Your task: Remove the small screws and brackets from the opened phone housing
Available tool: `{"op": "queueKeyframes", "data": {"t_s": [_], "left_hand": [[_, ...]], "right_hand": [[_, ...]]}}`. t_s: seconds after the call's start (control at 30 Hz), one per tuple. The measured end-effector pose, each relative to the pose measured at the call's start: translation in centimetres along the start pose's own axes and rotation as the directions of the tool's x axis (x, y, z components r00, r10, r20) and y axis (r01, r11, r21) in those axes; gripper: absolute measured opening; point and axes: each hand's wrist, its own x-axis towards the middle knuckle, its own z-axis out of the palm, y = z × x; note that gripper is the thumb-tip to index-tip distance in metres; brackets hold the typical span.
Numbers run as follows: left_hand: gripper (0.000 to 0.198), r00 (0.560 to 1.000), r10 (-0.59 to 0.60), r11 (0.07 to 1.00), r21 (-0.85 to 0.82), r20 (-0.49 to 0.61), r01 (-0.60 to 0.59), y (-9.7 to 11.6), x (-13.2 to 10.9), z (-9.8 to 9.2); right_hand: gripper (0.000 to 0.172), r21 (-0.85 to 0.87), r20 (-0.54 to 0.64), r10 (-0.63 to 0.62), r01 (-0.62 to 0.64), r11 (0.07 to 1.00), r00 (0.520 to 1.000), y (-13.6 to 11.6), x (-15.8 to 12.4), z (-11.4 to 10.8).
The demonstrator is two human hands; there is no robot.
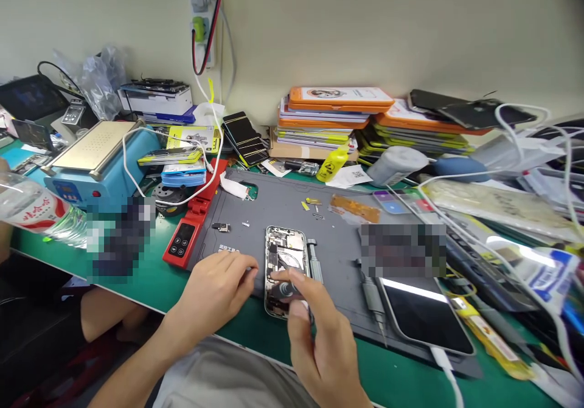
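An opened smartphone (295, 256), its inner parts bare, lies on a grey work mat (246, 213) in front of me. Just left of it is my left hand (223, 283), fingers curled and tips together; whatever they may hold is hidden. My right hand (319, 323) reaches over the phone's lower half, with thumb and index finger closed about a dark piece (285, 290) with pale curved lines, its kind unclear. A grey screwdriver (314, 262) lies along the phone's right edge. Small loose metal parts (314, 207) and a dark component (221, 227) rest farther up the mat.
At right are a second phone (429, 317) with a white cable and another screwdriver (374, 301). A red device (182, 238) borders the mat at left, near a blue heating plate (100, 165) and a water bottle (41, 207). Stacked boxes (337, 98) line the wall.
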Motion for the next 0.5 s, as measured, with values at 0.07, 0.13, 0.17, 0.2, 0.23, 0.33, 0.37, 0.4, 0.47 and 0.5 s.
{"op": "queueKeyframes", "data": {"t_s": [0.07,0.13,0.17,0.2,0.23,0.33,0.37,0.4,0.47,0.5], "left_hand": [[0.021,1.000,-0.006,1.000,-0.016,0.004,0.006,0.09,0.04,-0.27],[0.020,1.000,-0.010,0.999,-0.042,0.012,0.010,0.26,0.11,-0.64],[0.018,1.000,-0.017,0.997,-0.074,0.025,0.019,0.37,0.14,-0.82],[0.016,0.999,-0.027,0.993,-0.113,0.045,0.032,0.49,0.15,-0.97],[0.014,0.997,-0.037,0.987,-0.152,0.070,0.048,0.59,0.15,-1.05],[0.011,0.992,-0.043,0.975,-0.212,0.119,0.067,0.74,0.12,-0.84],[0.012,0.992,-0.034,0.976,-0.208,0.121,0.059,0.72,0.12,-0.67],[0.012,0.992,-0.024,0.977,-0.209,0.120,0.049,0.67,0.12,-0.49],[0.013,0.993,-0.004,0.973,-0.228,0.117,0.030,0.52,0.12,-0.21],[0.013,0.993,0.003,0.971,-0.238,0.117,0.025,0.45,0.12,-0.15]], "right_hand": [[0.078,-0.002,-0.005,0.036,-0.036,0.999,0.999,-0.06,-0.15,-0.04],[0.080,-0.022,-0.039,0.060,-0.060,0.998,0.997,-0.06,-0.30,0.02],[0.079,-0.019,-0.053,0.069,-0.070,0.997,0.996,-0.03,-0.36,0.07],[0.077,-0.010,-0.060,0.080,-0.080,0.997,0.995,0.00,-0.43,0.15],[0.075,0.001,-0.066,0.090,-0.090,0.996,0.994,0.03,-0.51,0.23],[0.074,-0.014,-0.117,0.120,-0.122,0.992,0.986,0.05,-0.68,0.56],[0.075,-0.010,-0.139,0.141,-0.144,0.990,0.980,0.01,-0.70,0.67],[0.075,0.015,-0.154,0.169,-0.169,0.986,0.973,-0.04,-0.70,0.77],[0.070,0.118,-0.160,0.225,-0.208,0.971,0.961,-0.16,-0.63,0.88],[0.068,0.175,-0.152,0.245,-0.218,0.960,0.957,-0.19,-0.59,0.90]]}}
